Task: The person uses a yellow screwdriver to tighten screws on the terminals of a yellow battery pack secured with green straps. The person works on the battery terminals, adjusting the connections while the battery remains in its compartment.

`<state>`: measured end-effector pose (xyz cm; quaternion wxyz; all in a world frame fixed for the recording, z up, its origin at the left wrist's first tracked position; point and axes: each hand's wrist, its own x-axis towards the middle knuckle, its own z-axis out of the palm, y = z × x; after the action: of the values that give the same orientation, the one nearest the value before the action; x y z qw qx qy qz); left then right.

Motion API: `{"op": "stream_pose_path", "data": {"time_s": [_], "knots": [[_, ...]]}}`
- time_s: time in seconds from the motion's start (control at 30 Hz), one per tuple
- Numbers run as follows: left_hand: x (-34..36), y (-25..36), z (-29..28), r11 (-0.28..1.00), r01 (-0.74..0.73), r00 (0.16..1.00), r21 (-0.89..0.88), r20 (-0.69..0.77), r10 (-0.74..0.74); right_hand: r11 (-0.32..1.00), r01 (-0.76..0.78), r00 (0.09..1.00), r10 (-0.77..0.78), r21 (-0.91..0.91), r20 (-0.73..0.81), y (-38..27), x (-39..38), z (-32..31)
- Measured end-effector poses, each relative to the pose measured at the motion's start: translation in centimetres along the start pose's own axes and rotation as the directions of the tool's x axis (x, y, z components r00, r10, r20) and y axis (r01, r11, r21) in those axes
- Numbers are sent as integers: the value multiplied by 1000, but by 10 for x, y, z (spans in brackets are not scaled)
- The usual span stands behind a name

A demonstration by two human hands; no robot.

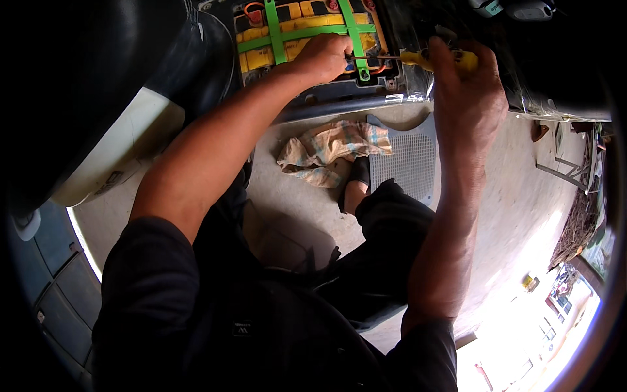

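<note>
My right hand (469, 88) is wrapped round the yellow handle of a screwdriver (413, 59), whose thin shaft points left. My left hand (324, 57) is closed, its fingertips at the shaft's far end; what they pinch is hidden. Beneath it lie yellow-wrapped batteries (255, 60) in a dark compartment. Crossing green straps (274, 32) run over them, and one strap's lower end (364, 74) is by the compartment's near edge. An orange-red wire (379, 68) shows just below the shaft.
A black seat (124, 39) and a cream body panel (127, 147) stand at the left. Below the compartment, a crumpled plaid cloth (333, 149) lies beside a grey textured footboard (408, 166). Clear tape or film (522, 101) hangs at the right edge. A metal frame (568, 171) stands farther right.
</note>
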<state>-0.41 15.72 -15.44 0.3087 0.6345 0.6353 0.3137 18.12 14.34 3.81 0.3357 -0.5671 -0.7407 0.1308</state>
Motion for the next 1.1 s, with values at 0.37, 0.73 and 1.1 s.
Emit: {"op": "stream_pose_path", "data": {"time_s": [0.37, 0.73, 1.1], "knots": [[-3, 10, -1, 998, 20, 1000, 54, -3, -20, 1000, -5, 1000, 5, -6, 4, -13, -4, 3], [-4, 9, 3, 994, -25, 999, 105, -36, 29, 976, 216, 976, -217, 21, 12, -12, -5, 9], [-2, 11, 2, 989, -30, 999, 145, -32, 35, 952, 122, 988, -144, 280, 59, -10, -4, 6]]}}
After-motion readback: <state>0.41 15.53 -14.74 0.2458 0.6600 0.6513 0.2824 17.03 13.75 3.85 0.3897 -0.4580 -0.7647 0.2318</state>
